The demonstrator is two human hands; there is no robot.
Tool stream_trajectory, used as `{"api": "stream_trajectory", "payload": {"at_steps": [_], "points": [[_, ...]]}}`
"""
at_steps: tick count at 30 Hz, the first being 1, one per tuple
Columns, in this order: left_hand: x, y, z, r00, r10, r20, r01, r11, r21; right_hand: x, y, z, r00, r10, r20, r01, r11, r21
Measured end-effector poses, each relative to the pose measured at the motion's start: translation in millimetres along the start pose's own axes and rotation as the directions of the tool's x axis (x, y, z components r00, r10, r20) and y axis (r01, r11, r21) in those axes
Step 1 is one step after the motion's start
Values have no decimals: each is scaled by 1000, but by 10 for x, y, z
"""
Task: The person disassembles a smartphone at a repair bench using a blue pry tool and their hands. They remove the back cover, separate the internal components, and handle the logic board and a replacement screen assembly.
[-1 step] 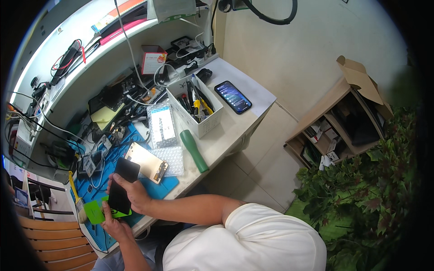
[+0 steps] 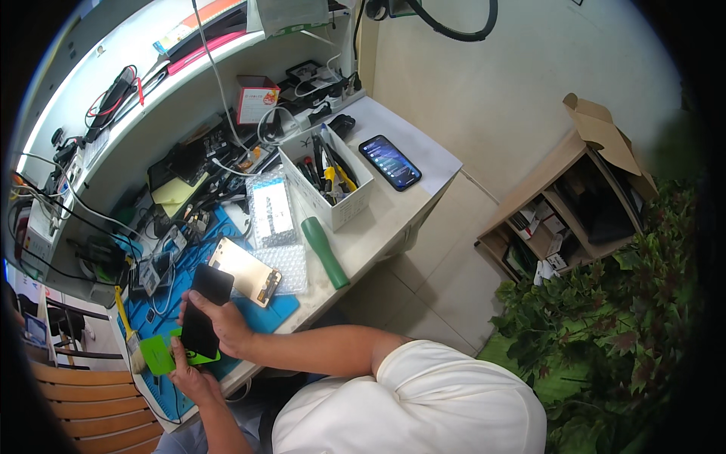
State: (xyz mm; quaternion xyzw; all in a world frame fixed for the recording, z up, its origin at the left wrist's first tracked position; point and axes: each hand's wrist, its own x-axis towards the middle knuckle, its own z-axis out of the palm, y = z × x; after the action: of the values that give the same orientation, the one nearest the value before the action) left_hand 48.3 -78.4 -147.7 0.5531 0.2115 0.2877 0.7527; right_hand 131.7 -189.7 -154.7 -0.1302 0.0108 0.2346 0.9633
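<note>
My right hand grips a black phone-sized panel from its side, thumb across its face. My left hand, below and to the left, has its fingers closed on a bright green flat piece, with more green showing under the black panel. Both are over a blue work mat. Just beyond them lies a screen part with a pale gold back, beside bubble-wrapped items.
A green cylinder, a white tool box and a lit phone sit on the desk. Cables and electronics crowd its back. A wooden chair is at lower left, a shelf unit at right.
</note>
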Motion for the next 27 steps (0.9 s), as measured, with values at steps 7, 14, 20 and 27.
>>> {"api": "stream_trajectory", "payload": {"at_steps": [7,14,20,27], "points": [[67,73,-70,995,-29,93,26,999,31,-9,-16,2,999,32,18,-31,998,-49],[177,57,-200,976,-15,218,-11,993,121,6,-37,24,998,61,-24,-62,994,-86],[251,288,-269,950,-143,278,129,989,68,5,-40,0,996,79,-31,-81,994,-75],[268,330,-226,951,-125,283,101,990,99,33,-27,-9,988,155,19,-154,987,-55]]}}
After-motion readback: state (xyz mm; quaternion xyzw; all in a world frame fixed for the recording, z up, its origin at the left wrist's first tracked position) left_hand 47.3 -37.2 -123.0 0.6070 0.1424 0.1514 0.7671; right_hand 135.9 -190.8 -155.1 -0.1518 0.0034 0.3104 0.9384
